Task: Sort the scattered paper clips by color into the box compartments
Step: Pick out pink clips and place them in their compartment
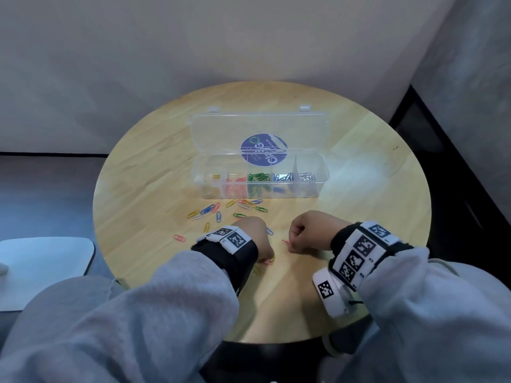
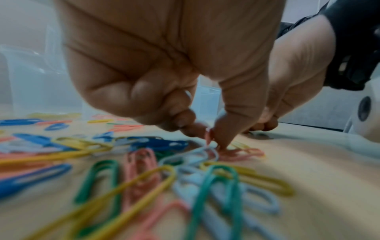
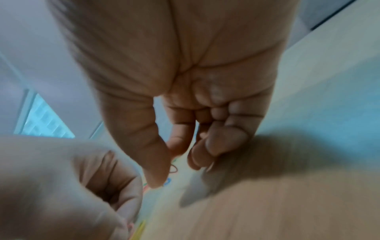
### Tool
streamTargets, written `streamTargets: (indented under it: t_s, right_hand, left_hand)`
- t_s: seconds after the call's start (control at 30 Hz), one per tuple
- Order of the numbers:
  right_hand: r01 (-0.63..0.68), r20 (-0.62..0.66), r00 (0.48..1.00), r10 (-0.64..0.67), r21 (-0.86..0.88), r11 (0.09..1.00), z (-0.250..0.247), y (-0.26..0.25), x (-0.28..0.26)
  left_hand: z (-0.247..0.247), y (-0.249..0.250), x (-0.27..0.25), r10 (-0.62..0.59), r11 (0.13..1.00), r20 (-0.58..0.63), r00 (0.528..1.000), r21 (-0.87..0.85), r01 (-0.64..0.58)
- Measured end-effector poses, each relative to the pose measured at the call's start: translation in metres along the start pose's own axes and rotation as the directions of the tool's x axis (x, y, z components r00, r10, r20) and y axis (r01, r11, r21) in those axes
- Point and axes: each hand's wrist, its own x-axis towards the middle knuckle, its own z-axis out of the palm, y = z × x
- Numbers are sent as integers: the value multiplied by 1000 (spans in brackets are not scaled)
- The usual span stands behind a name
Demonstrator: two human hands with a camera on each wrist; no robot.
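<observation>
Left hand (image 2: pixel 164 78) pinches a pink clip (image 2: pixel 208 138) at the desk (image 1: pixel 359 189) pile. Right hand (image 1: pixel 309 230), fingers curled, grip unclear; red clip (image 1: pixel 286 242) at its fingertips. Box (image 1: pixel 260 175) lies ahead, well apart.

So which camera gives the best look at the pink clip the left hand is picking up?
The left wrist view: the left hand pinches the pink clip at its fingertips, close up. In the head view the hand hides that pinch. The right wrist view is too blurred to show that clip.
</observation>
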Motion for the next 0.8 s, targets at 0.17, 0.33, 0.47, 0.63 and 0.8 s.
streamTargets:
  t_s: [0.17, 0.33, 0.47, 0.63, 0.8]
  right_hand:
    - [0, -42, 999, 11, 260, 966, -4, 14, -3]
    - [80, -34, 997, -73, 469, 879, -3, 17, -2]
    - [79, 23, 991, -134, 707, 703, 2, 15, 4]
    - [32, 52, 992, -115, 775, 632, 1, 13, 5]
    - [-3, 45, 998, -53, 789, 615, 0, 7, 2]
  left_hand:
    - [-1, -3, 2, -7, 995, 10, 1000, -104, 8]
    - [-9, -19, -1, 6, 916, -29, 1000, -401, -17]
    - [-23, -34, -6, 7, 709, -15, 1000, -705, -16]
    - [-36, -48, -12, 33, 236, 67, 997, -970, 57]
    - [-40, -66, -19, -6, -129, 102, 995, -987, 100]
